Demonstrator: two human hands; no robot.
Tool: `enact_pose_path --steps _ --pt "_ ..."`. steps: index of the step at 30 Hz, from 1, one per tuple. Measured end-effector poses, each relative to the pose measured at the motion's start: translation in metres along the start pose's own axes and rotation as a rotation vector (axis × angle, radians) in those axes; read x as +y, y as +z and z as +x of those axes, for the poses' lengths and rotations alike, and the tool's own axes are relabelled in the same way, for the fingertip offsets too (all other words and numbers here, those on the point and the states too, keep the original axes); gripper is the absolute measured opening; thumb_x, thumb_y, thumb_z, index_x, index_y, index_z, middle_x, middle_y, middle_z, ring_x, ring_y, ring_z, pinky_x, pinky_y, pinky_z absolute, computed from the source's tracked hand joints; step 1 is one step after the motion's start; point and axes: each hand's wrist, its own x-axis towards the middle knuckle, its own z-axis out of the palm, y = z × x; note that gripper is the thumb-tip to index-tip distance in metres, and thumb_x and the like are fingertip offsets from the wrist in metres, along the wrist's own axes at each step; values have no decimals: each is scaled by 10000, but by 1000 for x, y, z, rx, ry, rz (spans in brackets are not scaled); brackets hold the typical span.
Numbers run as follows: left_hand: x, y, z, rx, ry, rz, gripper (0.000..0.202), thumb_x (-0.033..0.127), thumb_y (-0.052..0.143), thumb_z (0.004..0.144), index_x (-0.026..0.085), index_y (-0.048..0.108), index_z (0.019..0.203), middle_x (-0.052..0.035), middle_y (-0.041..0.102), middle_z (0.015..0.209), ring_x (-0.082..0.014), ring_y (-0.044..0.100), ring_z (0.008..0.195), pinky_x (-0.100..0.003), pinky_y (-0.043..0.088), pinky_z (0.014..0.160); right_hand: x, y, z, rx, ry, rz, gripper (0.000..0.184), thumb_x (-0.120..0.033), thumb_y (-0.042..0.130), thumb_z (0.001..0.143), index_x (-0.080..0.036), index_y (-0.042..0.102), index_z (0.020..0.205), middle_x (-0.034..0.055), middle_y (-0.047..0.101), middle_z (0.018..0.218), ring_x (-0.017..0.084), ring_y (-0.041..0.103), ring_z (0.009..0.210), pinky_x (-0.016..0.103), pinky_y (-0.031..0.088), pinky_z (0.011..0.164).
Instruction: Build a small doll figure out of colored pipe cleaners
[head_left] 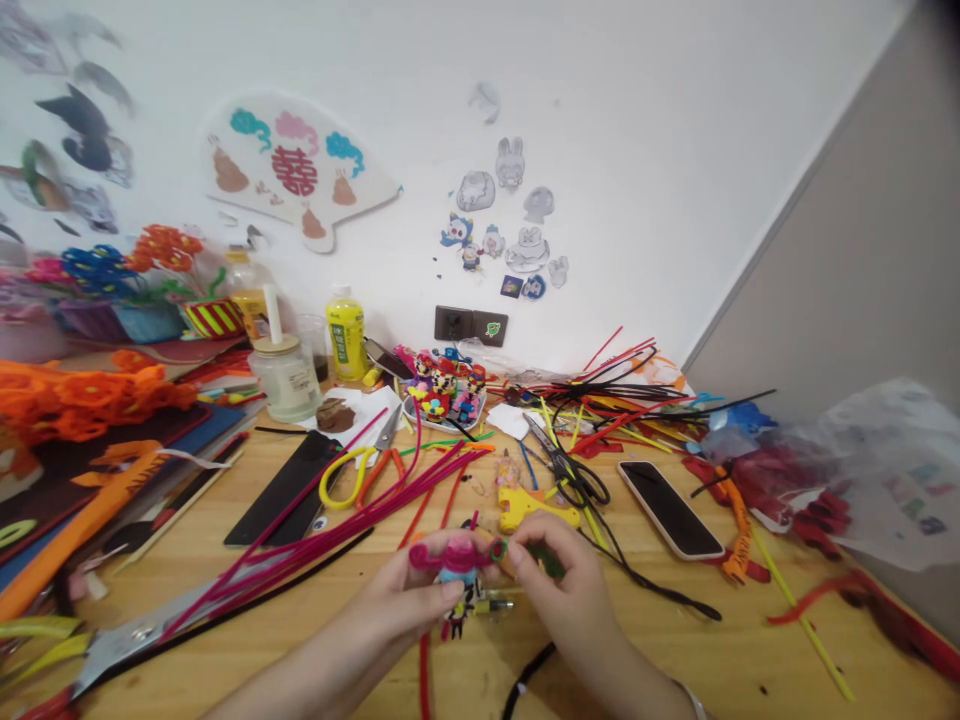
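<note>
- The left hand [401, 605] is nearer the wearer than the yellow tool [529, 508] and left of it, its grip closed around a small pink-and-blue figure [459, 572].
- The right hand [564, 572] is just in front of the yellow tool, its grip pinching a tiny green-and-red piece [498, 550] beside the figure.
- Black-handled scissors [562, 465] lie just right of the yellow tool on the table [750, 650]; magenta strips [330, 535] lie left of it.
- Farther right of it lies a phone [670, 508].
</note>
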Motion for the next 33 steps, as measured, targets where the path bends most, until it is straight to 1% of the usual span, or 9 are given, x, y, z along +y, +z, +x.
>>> enact_pose_path --steps 3,6,12,18,22,26,30,33 --pt "2 1 0 -14 7 23 334 291 754 616 220 695 936 -70 681 1052 -290 530 1098 -392 316 975 0 0 0 -6 1 -3 128 -205 520 757 -183 541 633 -8 548 581 129 525 556 217 423 505" --pt "3 1 0 -43 0 48 341 298 741 631 221 687 959 -70 675 1061 -282 527 1095 -384 321 969 -1 0 1 -15 -11 -10 134 -204 518 759 -181 542 629 -7 550 581 130 525 555 220 423 509" --pt "0 -3 3 -93 6 71 313 266 702 676 221 670 984 -56 664 1053 -254 554 1048 -357 332 952 -2 -1 0 -14 -24 -16 125 -191 515 753 -183 535 629 -7 548 584 132 524 560 223 419 512" --pt "2 -3 1 -106 -18 102 365 280 698 670 210 650 1025 -69 672 999 -266 533 1056 -357 318 937 -1 -1 -1 -36 -24 9 105 -179 512 746 -184 535 643 -4 550 598 133 528 580 227 420 522" --pt "2 -3 -1 -102 -15 130 392 295 714 636 214 651 1015 -58 659 988 -262 535 1002 -341 336 877 -3 -1 -1 -37 -38 34 105 -169 505 739 -189 528 638 -9 540 589 128 516 563 222 412 506" --pt "2 -3 -1 -118 -31 123 416 311 722 601 225 640 1000 -43 653 925 -236 533 935 -305 338 793 -4 0 -1 -41 -52 19 108 -166 503 734 -190 530 632 -9 543 584 131 517 562 226 407 509" --pt "3 -4 1 -159 -64 89 424 292 709 589 221 620 997 -41 648 868 -230 535 889 -290 330 744 -3 0 -1 -47 -59 7 113 -160 501 730 -190 535 627 -7 548 584 133 517 557 229 405 510" --pt "2 -4 2 -164 -72 83 409 265 689 592 221 614 992 -31 637 841 -211 535 834 -273 325 697 -3 0 -2 -53 -62 2 111 -151 496 729 -189 533 632 -5 547 590 137 520 566 232 405 516"
